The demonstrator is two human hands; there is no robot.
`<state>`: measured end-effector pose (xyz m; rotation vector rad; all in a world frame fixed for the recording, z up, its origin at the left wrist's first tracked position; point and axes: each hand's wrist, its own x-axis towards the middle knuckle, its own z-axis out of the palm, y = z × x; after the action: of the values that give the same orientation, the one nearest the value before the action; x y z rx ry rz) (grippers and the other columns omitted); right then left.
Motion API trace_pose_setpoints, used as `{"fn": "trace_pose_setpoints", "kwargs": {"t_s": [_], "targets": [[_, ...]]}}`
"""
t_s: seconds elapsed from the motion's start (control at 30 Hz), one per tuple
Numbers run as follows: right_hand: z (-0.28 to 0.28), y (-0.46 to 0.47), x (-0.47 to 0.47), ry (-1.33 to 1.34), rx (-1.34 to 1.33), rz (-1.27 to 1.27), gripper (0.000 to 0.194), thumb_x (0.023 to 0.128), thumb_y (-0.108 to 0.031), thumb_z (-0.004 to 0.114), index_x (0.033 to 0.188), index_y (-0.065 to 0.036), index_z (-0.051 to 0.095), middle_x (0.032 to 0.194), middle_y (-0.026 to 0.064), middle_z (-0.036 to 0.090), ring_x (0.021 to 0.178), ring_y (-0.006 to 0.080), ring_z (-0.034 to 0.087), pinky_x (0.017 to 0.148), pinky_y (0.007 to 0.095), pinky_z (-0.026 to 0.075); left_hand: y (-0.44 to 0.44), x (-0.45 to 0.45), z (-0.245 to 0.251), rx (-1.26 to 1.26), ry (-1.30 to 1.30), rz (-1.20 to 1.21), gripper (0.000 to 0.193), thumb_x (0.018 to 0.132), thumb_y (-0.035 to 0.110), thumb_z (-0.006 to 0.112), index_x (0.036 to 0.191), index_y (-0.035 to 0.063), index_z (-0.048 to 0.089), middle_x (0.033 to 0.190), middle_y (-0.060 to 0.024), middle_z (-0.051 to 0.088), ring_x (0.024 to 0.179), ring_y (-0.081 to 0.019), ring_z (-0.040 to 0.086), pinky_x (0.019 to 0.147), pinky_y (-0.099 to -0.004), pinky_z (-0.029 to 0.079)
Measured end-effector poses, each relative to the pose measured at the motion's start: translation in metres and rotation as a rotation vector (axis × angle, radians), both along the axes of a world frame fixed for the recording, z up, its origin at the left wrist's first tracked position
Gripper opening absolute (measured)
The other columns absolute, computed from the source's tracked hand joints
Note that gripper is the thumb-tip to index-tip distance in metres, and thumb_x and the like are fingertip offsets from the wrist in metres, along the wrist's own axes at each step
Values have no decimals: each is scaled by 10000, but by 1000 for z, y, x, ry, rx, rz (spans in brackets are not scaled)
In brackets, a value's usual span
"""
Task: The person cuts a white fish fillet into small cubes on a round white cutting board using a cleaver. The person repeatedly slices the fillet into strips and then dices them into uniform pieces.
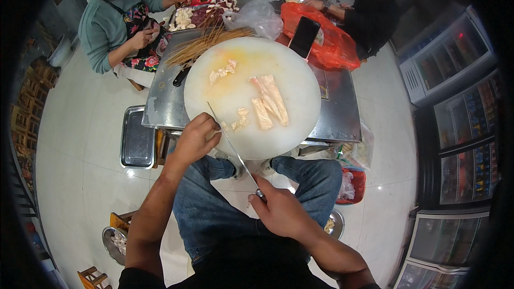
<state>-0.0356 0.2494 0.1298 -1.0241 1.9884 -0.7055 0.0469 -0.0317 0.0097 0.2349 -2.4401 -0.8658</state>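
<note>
My right hand (281, 208) grips the handle of a long thin knife (235, 146), whose blade crosses the near left edge of a round white cutting board (297, 88). My left hand (197, 138) rests at that edge with curled fingers against the blade's left side. Whether those fingers hold a piece is hidden. Just right of the blade lie small pale cut pieces (241, 119) of what looks like meat. Farther right are longer pale strips (271, 100), side by side. Another group of small pieces (223, 71) sits toward the board's far left.
The board overhangs a steel table (341, 116). Bamboo skewers (209, 44), a black-handled tool (182, 77), a propped phone (305, 36) and a red plastic bag (333, 50) surround it. Co-workers (110, 28) (373, 16) sit across, near a tray of cubes (184, 20).
</note>
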Motion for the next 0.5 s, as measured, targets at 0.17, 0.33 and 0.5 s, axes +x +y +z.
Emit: {"fn": "trace_pose_setpoints", "kwargs": {"t_s": [0.17, 0.33, 0.5], "targets": [[13, 14, -9, -69, -8, 3, 521, 1086, -266, 570, 1493, 47, 483, 941, 305, 745, 918, 518, 723, 849, 551, 565, -1, 0, -3, 43, -4, -17, 163, 851, 21, 793, 997, 21, 722, 988, -140, 651, 921, -357, 680, 807, -429, 564], [-10, 7, -14, -63, -120, 8, 508, 1083, -266, 573, 1480, 43, 503, 942, 310, 740, 912, 511, 723, 845, 545, 563, -1, 5, -8, 97, 1, -22, 130, 878, 26, 799, 985, 21, 724, 1004, -139, 666, 931, -344, 691, 810, -413, 565], [-49, -40, -16, -63, -106, -39, 463, 1085, -244, 575, 1496, -36, 523, 960, 280, 724, 883, 476, 720, 811, 499, 567, 3, 7, -6, 132, -22, -12, 141, 874, 10, 810, 982, 8, 718, 1021, -140, 693, 959, -336, 705, 848, -402, 569]]}}
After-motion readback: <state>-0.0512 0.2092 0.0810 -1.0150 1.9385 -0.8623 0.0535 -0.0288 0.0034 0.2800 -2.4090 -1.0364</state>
